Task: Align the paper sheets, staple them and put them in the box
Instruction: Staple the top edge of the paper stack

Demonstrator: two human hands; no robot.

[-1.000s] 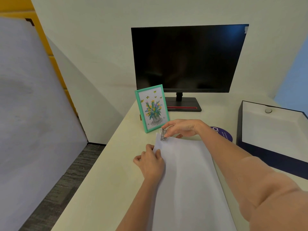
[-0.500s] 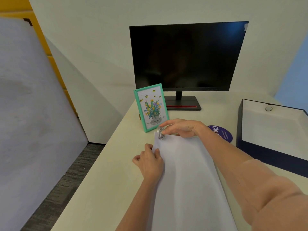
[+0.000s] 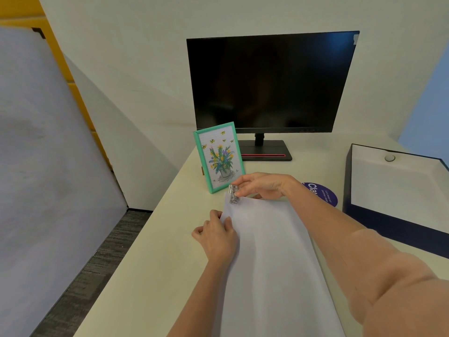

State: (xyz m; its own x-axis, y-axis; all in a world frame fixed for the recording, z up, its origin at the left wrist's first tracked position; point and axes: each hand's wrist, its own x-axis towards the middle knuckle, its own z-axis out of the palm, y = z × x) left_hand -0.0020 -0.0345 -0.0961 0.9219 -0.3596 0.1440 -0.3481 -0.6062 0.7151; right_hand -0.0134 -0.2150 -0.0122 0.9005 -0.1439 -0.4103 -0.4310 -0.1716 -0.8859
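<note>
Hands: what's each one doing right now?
Left hand: pinches left edge of the white paper sheets.
Right hand: pinches the small silver metal stapler on their far corner.

A dark monitor [image 3: 272, 81] stands at the back of the cream desk [image 3: 150, 263], a green-framed flower picture [image 3: 220, 156] sits propped upright just left of its base, and a round purple disc [image 3: 325, 194] lies flat further right.

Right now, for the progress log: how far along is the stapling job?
Done: the paper sheets lie on the desk as one squared stack. In hand: the left hand holds the stack's left edge while the right hand grips the stapler on its far left corner. Left: whether the staple is in cannot be told; the stack is not yet in the box.
</note>
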